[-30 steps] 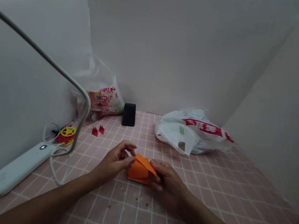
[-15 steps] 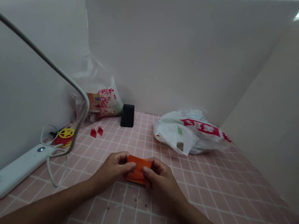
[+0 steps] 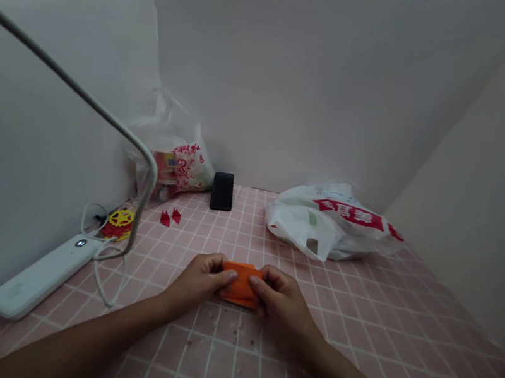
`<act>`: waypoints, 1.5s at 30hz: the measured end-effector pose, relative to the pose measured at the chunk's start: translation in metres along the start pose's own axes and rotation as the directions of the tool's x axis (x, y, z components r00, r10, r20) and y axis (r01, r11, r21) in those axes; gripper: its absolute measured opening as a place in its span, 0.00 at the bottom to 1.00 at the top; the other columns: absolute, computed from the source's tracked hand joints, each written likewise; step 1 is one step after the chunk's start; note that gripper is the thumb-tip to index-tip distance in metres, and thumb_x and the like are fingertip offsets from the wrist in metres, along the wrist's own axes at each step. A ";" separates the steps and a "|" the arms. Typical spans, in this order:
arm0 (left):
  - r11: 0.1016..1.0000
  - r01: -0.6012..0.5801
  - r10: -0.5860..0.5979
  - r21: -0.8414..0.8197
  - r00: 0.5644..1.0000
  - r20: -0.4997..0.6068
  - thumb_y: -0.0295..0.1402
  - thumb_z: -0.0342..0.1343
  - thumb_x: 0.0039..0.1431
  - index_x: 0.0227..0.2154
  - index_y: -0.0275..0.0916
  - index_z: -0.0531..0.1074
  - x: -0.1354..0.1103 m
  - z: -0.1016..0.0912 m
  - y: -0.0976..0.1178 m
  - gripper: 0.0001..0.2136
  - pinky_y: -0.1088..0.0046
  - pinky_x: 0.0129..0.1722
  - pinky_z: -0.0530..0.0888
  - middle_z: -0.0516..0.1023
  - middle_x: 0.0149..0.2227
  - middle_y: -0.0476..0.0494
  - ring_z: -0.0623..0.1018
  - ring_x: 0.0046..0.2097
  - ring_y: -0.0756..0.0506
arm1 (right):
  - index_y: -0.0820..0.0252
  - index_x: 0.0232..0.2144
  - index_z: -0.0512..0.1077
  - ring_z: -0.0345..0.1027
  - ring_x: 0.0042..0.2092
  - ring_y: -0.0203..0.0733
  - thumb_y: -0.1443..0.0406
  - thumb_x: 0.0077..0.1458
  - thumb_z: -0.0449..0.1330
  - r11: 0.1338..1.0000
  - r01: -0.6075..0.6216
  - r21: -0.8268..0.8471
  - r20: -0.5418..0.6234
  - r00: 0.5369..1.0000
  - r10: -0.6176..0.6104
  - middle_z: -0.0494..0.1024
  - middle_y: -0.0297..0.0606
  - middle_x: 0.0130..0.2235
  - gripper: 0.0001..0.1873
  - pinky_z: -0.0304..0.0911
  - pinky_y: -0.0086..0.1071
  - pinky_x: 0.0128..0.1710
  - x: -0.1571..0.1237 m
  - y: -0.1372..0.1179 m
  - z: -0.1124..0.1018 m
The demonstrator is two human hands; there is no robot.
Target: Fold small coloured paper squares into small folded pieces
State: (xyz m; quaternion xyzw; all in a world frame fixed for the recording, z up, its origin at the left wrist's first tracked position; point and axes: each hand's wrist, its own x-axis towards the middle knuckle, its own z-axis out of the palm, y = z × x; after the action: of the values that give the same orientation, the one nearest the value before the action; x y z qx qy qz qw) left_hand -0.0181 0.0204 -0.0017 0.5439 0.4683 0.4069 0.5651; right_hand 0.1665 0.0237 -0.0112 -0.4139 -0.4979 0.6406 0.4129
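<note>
Between my two hands is a small piece of folded orange paper point(image 3: 241, 283), held just over the pink tiled table. My left hand point(image 3: 205, 279) pinches its left side, thumb on the near face and fingers behind. On the right side, my right hand point(image 3: 280, 294) grips it the same way, with the thumb pressed on the front. A darker layer shows along the paper's lower edge. Fingers behind the paper are mostly hidden. Two small red folded-paper pieces point(image 3: 171, 217) lie on the table further off to the left.
A black phone point(image 3: 222, 191) lies near the back wall. Plastic bags stand at the back left point(image 3: 184, 165) and lie at the back right point(image 3: 333, 221). At left are a white power strip point(image 3: 41, 277), a grey bent stand arm point(image 3: 80, 91) and yellow and red star-patterned pieces point(image 3: 119, 223).
The view has shifted slightly, so everything sits a little further right. Both hands keep hold of the orange paper, whose face appears tilted a little differently.
</note>
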 end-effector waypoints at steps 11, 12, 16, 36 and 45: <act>0.998 -0.028 0.026 0.062 0.999 0.033 0.42 0.61 0.50 0.22 0.39 0.65 -0.002 0.005 0.001 0.14 0.76 0.23 0.60 0.67 0.19 0.54 0.64 0.21 0.52 | 0.58 0.23 0.65 0.51 0.21 0.30 0.55 0.49 0.66 0.999 0.038 -0.008 0.055 0.998 -0.037 0.63 0.27 0.21 0.17 0.45 0.27 0.20 -0.004 -0.004 0.003; 0.998 -0.030 0.028 0.056 0.999 0.026 0.42 0.61 0.50 0.23 0.39 0.64 -0.002 0.006 0.001 0.14 0.75 0.23 0.61 0.67 0.19 0.54 0.64 0.21 0.52 | 0.58 0.24 0.65 0.51 0.21 0.30 0.55 0.49 0.66 0.999 0.031 -0.014 0.052 0.998 -0.030 0.63 0.27 0.20 0.17 0.44 0.27 0.20 -0.004 -0.004 0.003; 0.999 0.003 -0.004 0.046 1.000 0.021 0.42 0.60 0.49 0.23 0.40 0.64 -0.001 0.005 0.002 0.14 0.75 0.24 0.61 0.67 0.19 0.54 0.64 0.21 0.52 | 0.58 0.26 0.67 0.54 0.23 0.32 0.56 0.51 0.63 0.995 0.064 -0.077 0.061 0.996 -0.059 0.65 0.29 0.22 0.13 0.48 0.28 0.23 -0.003 -0.008 0.001; 0.989 0.078 -0.062 -0.123 0.990 0.128 0.42 0.65 0.46 0.24 0.38 0.65 0.000 0.004 -0.007 0.16 0.77 0.24 0.56 0.67 0.22 0.54 0.62 0.22 0.54 | 0.59 0.29 0.68 0.58 0.24 0.32 0.54 0.52 0.64 0.996 0.084 0.013 0.050 0.995 -0.084 0.67 0.29 0.25 0.15 0.53 0.27 0.25 0.001 -0.005 -0.002; 0.987 -0.004 0.019 -0.159 0.995 0.093 0.40 0.65 0.50 0.30 0.36 0.69 -0.002 0.004 -0.005 0.13 0.74 0.33 0.67 0.74 0.30 0.49 0.71 0.30 0.51 | 0.58 0.26 0.65 0.62 0.26 0.34 0.64 0.49 0.63 0.990 0.070 -0.125 0.183 0.982 -0.046 0.69 0.30 0.25 0.09 0.56 0.27 0.26 -0.003 -0.010 0.004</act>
State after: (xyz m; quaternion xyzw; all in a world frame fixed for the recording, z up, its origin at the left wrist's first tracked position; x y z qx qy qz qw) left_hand -0.0145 0.0171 -0.0065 0.5187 0.4041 0.4198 0.6256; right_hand 0.1653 0.0215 -0.0001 -0.3658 -0.5859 0.6290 0.3568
